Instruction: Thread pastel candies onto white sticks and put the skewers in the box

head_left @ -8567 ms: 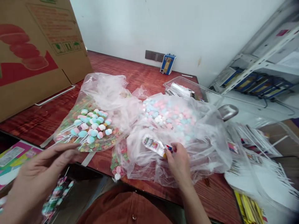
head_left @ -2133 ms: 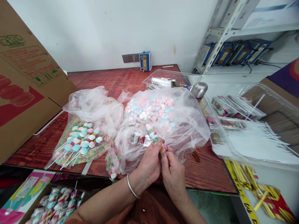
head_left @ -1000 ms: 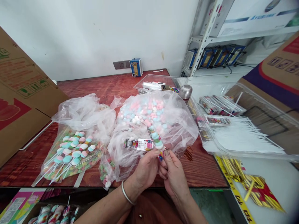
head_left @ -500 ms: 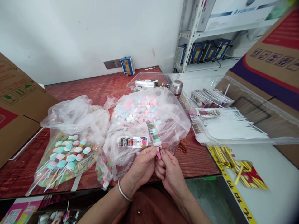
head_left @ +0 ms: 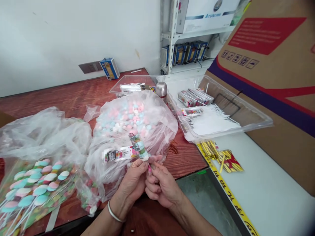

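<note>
My left hand point(head_left: 134, 177), with a white bangle on its wrist, pinches the gathered lower end of a marshmallow candy point(head_left: 138, 146) in a clear printed wrapper. The candy shows blue, white and pink pieces and leans up to the left. Against it, my right hand point(head_left: 163, 185) is closed with thumb and fingertips on the pink twisted end of the same wrapper; finer detail there is hidden. Behind them lies a large clear bag point(head_left: 162, 121) of pink, blue and white marshmallows. A flat printed wrapper point(head_left: 118, 154) rests on it.
Marshmallow skewers point(head_left: 34, 178) lie on a bag at left. A clear tray point(head_left: 256, 126) holds white sticks and wrapper packs at right. Gold twist ties point(head_left: 230, 160) lie on the white surface. Near the back are a metal flask point(head_left: 161, 90) and a large carton point(head_left: 261, 78).
The view has swung to the right, so everything sits further left. Both hands stay together at the wrapper's end, the right fingers slightly shifted.
</note>
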Available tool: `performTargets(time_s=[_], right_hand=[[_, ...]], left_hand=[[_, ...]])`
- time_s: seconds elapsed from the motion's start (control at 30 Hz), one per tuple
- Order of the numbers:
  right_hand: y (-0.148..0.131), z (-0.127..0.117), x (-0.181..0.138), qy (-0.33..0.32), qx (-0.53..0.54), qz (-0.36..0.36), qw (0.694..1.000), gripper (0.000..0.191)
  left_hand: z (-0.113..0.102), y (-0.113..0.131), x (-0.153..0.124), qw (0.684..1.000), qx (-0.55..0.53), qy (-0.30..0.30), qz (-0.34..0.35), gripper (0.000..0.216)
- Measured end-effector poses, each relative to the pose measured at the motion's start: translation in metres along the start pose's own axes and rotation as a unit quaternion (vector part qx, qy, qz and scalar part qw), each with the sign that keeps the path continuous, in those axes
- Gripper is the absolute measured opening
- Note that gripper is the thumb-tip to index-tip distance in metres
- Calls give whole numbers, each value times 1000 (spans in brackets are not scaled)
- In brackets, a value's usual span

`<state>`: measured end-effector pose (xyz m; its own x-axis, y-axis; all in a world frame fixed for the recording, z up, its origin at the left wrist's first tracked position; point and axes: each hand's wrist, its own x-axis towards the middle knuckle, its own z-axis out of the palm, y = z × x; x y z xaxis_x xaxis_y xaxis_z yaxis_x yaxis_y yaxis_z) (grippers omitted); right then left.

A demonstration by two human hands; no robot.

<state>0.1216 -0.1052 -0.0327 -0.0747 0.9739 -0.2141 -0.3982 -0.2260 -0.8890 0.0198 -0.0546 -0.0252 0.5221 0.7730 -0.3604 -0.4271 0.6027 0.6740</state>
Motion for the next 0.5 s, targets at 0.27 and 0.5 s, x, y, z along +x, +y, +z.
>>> performTargets(time_s=[0.27, 0.5], right_hand=[[-25, -92, 24, 297, -545, -95, 778, 23], [-28, -105, 73, 317, -682, -42, 657, 22]], left_hand=[[-15, 26, 4, 979, 82, 91, 164, 19], [-17, 20, 3, 964, 177, 103, 169, 19]])
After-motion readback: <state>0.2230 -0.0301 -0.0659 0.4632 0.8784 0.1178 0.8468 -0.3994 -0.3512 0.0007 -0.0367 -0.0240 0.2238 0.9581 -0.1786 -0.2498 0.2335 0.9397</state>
